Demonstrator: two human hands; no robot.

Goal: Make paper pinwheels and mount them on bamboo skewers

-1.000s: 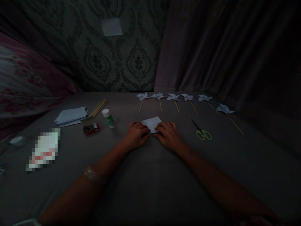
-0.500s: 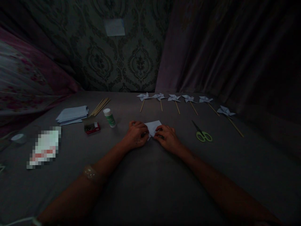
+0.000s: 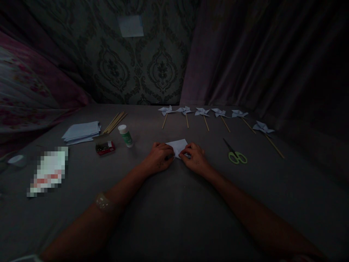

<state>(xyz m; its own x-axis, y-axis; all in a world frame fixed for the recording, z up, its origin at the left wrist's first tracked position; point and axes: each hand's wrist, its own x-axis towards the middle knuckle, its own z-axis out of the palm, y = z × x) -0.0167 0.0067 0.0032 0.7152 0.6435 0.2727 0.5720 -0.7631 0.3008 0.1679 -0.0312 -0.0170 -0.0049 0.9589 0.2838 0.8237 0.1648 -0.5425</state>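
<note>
A small piece of white paper point(image 3: 177, 145) lies on the grey cloth between my hands. My left hand point(image 3: 160, 157) is closed with its fingertips on the paper's left side. From the right, my right hand point(image 3: 195, 157) pinches the paper near its lower edge. My fingers cover much of that lower part, so the folds there are hard to make out. To the right of my hands lie scissors point(image 3: 237, 157) with green handles, blades slightly parted. A white-capped green glue bottle point(image 3: 125, 136) stands beyond my left hand.
Several paper pinwheels point(image 3: 202, 112) on sticks lie along the back and right. At the left are stacked white paper point(image 3: 82, 131), wooden sticks point(image 3: 116, 122), an open red box point(image 3: 105, 147), a blurred packet point(image 3: 49, 173) and a white cup-like item point(image 3: 16, 160).
The fingers of both hands have shifted slightly on the paper, drawing in at its lower edge. The camera view has moved a little; the other things lie as before.
</note>
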